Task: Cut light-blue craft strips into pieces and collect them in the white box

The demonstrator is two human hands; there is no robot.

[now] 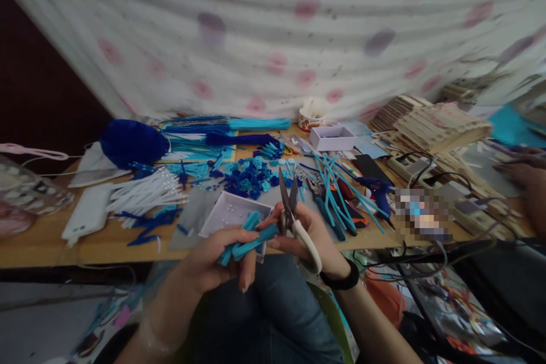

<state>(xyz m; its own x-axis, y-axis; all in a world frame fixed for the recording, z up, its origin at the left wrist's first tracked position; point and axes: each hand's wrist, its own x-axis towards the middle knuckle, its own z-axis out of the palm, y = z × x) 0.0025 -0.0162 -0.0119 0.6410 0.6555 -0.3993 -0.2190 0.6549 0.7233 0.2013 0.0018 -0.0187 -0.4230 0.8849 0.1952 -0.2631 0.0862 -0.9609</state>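
My left hand [209,264] is closed around a small bundle of folded turquoise pipe cleaners [255,242], just in front of the table edge and above my lap. In my right hand [315,227] is a pair of scissors [289,198] with a cream handle. Their blades point up and stand slightly apart, clear of the bundle. The right fingertips also reach the bundle's right end; whether they pinch it I cannot tell. Behind the hands sits a shallow white box [217,213] with small white beads in it, partly hidden by my left hand and the bundle.
Blue and turquoise flower pieces [249,176] lie mid-table. Pliers [326,213], loose turquoise pipe cleaners [341,199] and a blue glue gun [379,190] are to the right. White stems [147,190] and a white power bank [89,210] lie left. Another person's hand [526,176] is far right.
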